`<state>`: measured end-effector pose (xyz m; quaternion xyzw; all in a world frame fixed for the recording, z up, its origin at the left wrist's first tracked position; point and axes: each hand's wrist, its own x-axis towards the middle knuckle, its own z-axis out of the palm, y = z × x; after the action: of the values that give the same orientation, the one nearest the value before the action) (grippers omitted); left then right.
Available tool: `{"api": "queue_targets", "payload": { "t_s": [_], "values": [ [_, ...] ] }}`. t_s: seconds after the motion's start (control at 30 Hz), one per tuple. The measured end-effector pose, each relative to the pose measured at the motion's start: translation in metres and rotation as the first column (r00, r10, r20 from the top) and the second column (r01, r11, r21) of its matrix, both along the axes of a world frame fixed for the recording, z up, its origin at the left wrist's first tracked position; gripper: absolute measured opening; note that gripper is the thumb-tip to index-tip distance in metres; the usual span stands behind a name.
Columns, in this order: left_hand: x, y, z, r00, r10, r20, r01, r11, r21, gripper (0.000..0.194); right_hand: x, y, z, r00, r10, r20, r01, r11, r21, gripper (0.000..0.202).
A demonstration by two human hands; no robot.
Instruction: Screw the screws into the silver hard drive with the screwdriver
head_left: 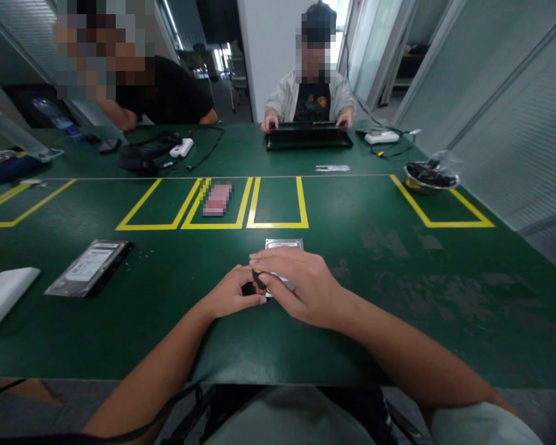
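Note:
A small silver hard drive lies on the green table in front of me, mostly covered by my hands. My right hand is closed above it on a screwdriver, of which only a dark, yellow-marked handle shows. The shaft and tip are hidden. On the drive's left side is my left hand, its thumb at the near left edge and its fingers curled close to the screwdriver. It appears to grip the drive's edge.
To the left lie a larger hard drive and a white object. Yellow tape marks boxes further out; one holds a blurred pink item. A metal bowl stands at right. Two people sit opposite, one holding a black panel.

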<state>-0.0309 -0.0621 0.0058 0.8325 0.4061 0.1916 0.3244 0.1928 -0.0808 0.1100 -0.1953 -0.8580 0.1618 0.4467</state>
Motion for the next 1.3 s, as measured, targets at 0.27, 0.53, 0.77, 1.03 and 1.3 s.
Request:
{"api": "queue_targets", "payload": {
  "t_s": [0.27, 0.53, 0.77, 1.03, 1.3],
  "values": [
    [0.003, -0.003, 0.008, 1.0, -0.019, -0.014, 0.02, 1.0, 0.015, 0.03, -0.003, 0.001, -0.002, 1.0, -0.011, 0.03, 0.011, 1.0, -0.009, 0.016],
    [0.002, -0.002, 0.003, 1.0, -0.002, -0.03, 0.003, 0.999, 0.037, 0.025, -0.003, 0.0, -0.004, 1.0, 0.017, 0.009, -0.017, 1.0, -0.008, 0.019],
    [0.005, -0.004, 0.01, 1.0, 0.0, -0.007, 0.0, 1.0, 0.028, 0.027, -0.004, 0.001, -0.007, 0.999, -0.011, 0.042, 0.011, 1.0, -0.002, 0.017],
    [0.004, -0.004, 0.01, 0.999, -0.019, -0.027, 0.02, 0.999, 0.035, 0.02, -0.006, -0.001, -0.007, 0.999, -0.031, 0.025, 0.031, 1.0, 0.0, 0.018],
    [0.005, -0.003, 0.01, 0.997, -0.032, 0.065, 0.025, 0.995, 0.095, 0.032, -0.008, 0.001, -0.01, 0.999, 0.013, 0.033, -0.014, 1.0, 0.024, 0.023]
  ]
}}
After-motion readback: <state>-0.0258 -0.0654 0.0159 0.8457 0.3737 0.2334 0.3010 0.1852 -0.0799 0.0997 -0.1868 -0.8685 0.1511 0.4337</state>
